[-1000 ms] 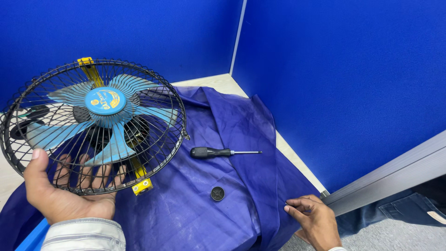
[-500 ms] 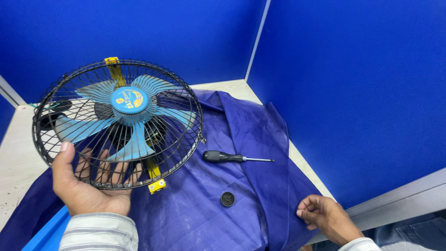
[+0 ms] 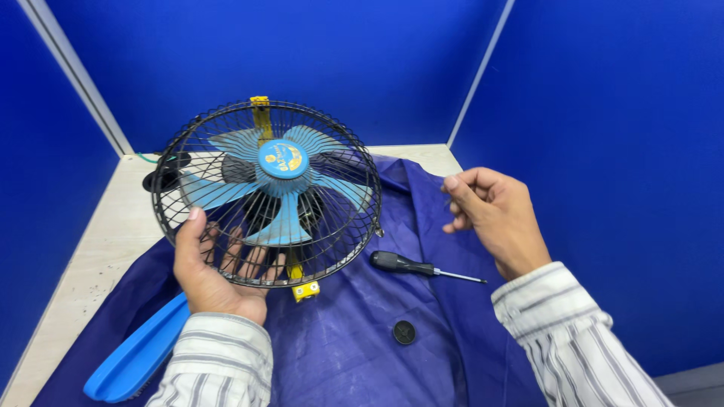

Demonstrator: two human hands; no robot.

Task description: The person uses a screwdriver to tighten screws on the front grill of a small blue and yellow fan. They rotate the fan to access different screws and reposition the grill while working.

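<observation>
My left hand [image 3: 215, 275] grips the lower rim of a small fan [image 3: 268, 192] with a black wire cage, light blue blades and yellow clips, holding it tilted above the table. My right hand [image 3: 494, 215] hovers to the right of the fan, fingers loosely curled and holding nothing. Below and between the hands, a black-handled screwdriver [image 3: 422, 267] lies on a dark blue cloth [image 3: 354, 339]. A small round black cap [image 3: 404, 332] rests on the cloth nearer to me.
A light blue plastic piece [image 3: 136, 354] lies at the cloth's left edge. The beige tabletop [image 3: 98, 249] is enclosed by blue partition walls [image 3: 603, 113] at the back, left and right. A black part with a wire [image 3: 162, 177] sits behind the fan.
My right hand has risen from the table's near right edge to beside the fan. The view shifted so the fan sits more central; my left hand still holds it.
</observation>
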